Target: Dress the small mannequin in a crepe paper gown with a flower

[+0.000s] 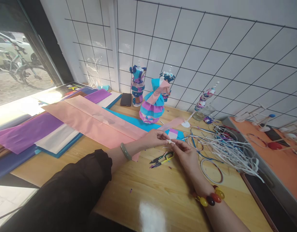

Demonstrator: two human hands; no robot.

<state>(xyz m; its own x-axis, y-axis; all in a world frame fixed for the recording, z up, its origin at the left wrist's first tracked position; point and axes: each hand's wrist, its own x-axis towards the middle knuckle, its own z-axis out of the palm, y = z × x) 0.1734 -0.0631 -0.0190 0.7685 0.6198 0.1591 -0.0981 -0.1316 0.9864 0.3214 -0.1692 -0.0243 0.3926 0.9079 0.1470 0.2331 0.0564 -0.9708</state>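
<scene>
My left hand (153, 138) is closed to a pinch, thumb and forefinger tips pressed on one end of a small white strip (170, 141). My right hand (184, 152) pinches the other end the same way, its remaining fingers curled loosely under. I hold the piece up off the wooden table (148, 193), just above its surface, because both ends need a grip to keep something so slight taut and flat between the fingertips. It hangs in the middle of the scene, just past the snips (162, 158) and at the near edge of the blue sheet (138, 124).

The strip's long axis runs left to right from one pinch to the other, with its right end dipping a little nearer to me. It is so small here that I cannot say for sure whether it is paper or cord.

The snips lie flat between my wrists, tips pointing left, close enough to grab. The pink sheet (95, 122) stretches away to the far left. The tangle of white strips (230, 148) sits to the right, and the paper-dressed doll (152, 103) stands farther back.
</scene>
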